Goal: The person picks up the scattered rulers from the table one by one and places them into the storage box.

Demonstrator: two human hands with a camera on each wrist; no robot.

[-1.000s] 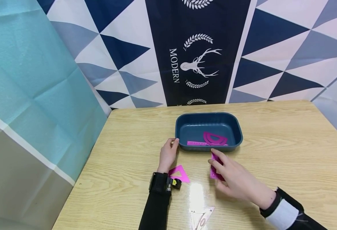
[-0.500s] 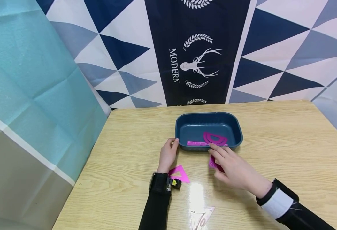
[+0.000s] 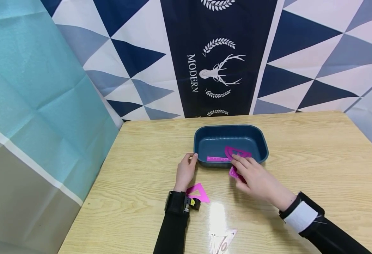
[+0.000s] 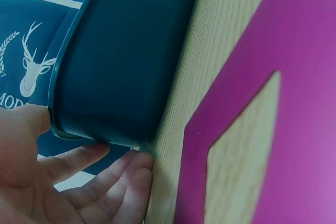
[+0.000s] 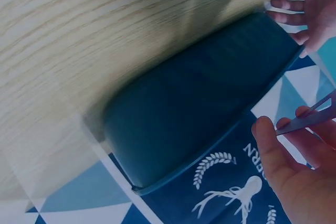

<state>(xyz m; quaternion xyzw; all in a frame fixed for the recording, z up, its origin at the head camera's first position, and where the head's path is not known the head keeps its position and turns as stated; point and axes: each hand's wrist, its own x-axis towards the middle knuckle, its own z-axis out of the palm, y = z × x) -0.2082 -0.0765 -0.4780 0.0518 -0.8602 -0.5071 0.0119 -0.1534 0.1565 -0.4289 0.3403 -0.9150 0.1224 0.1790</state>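
My left hand (image 3: 186,171) grips the near left corner of the dark blue tray (image 3: 211,132), thumb at the rim and fingers against the outer wall in the left wrist view. Between thumb and fingers, my right hand (image 3: 260,181) holds a magenta set square (image 3: 235,173) at the tray's near wall. Its fingertips reach over the rim, and the hand hides much of the set square. Inside the tray lie a pink ruler (image 3: 215,159) and a magenta protractor (image 3: 228,151), partly covered by the fingers. A pink set square (image 3: 202,194) lies on the table by my left wrist.
A clear set square with pink markings (image 3: 212,243) lies near the front of the wooden table (image 3: 135,197). A patterned curtain (image 3: 141,70) hangs behind the table's back edge. Another, blue-green cloth (image 3: 46,88) hangs along the left side.
My right hand has moved forward with the magenta set square, from in front of the tray up to its near rim. My left hand and the tray have stayed in place.
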